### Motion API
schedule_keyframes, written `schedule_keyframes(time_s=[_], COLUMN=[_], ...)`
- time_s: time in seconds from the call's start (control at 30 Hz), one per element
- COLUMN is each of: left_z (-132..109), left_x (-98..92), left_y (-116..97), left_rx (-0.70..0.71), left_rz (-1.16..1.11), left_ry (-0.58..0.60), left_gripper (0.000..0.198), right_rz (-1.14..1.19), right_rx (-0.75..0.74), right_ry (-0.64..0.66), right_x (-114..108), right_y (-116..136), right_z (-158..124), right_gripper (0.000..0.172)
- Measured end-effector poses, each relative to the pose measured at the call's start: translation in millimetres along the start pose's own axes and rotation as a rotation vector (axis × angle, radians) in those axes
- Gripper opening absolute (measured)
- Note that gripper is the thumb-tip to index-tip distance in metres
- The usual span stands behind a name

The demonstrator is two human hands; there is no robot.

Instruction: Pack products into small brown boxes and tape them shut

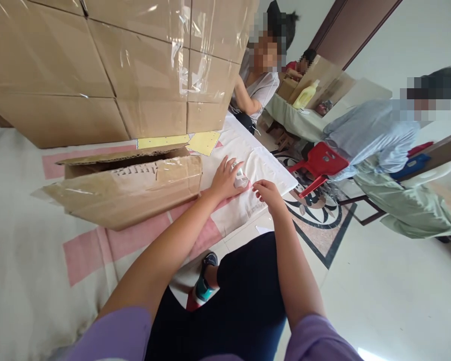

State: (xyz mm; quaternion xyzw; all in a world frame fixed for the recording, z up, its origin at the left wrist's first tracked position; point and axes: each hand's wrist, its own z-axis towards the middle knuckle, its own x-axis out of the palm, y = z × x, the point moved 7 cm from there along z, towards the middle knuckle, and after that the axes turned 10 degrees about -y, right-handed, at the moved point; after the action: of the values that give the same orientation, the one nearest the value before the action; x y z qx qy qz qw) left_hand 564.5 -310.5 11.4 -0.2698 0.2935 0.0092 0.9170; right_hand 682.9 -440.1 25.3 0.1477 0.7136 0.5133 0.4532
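My left hand (225,179) rests at the right end of the cloth-covered table, its fingers curved around a small clear, shiny item (241,177). What that item is cannot be made out. Just right of it, my right hand (266,193) hovers by the table edge with its fingers curled together; anything between the fingertips is too small to tell. An open cardboard box (154,188) lies to the left of my left hand. Yellow sheets (205,142) lie behind the hands, near the stacked cartons.
Large taped cartons (146,65) stand along the back left of the table (18,200). A person sits beyond the far corner. Another person in light blue is at the right, by a red chair (325,159). A yellow bottle (306,95) stands on a farther table.
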Motion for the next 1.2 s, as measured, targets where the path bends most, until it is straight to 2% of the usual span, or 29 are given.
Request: schedule_keyframes(time_s=[0.13,0.2,0.3,0.43,0.67,0.9,1.2], left_z=[0,1,1,1,6,9,12], left_x=[-3.4,-4.3,-5.4,-0.5,5.9,9.5,-2.4], left_y=[-8,-11,-13,-14,-1,-1,-2], left_rx=[0.072,0.083,0.092,0.114,-0.035,-0.163,-0.198], left_rz=[-0.038,-0.052,-0.035,-0.007,-0.047,-0.084,-0.110], left_ry=[0.024,0.024,-0.010,0.014,0.025,-0.026,0.036], left_gripper=[0.090,0.083,0.070,0.070,0.059,0.061,0.057], right_rz=[0.035,0.045,0.056,0.072,0.080,0.068,-0.003], right_rx=[0.033,0.029,0.003,-0.041,-0.085,-0.042,-0.036], right_ry=[-0.016,-0.023,-0.028,-0.035,-0.107,-0.001,0.140], right_x=[1,1,1,3,2,20,29], right_y=[-2,-1,0,1,13,18,8], right_z=[6,6,6,8,18,17,17], right_gripper=[0.020,0.019,0.018,0.019,0.025,0.021,0.027])
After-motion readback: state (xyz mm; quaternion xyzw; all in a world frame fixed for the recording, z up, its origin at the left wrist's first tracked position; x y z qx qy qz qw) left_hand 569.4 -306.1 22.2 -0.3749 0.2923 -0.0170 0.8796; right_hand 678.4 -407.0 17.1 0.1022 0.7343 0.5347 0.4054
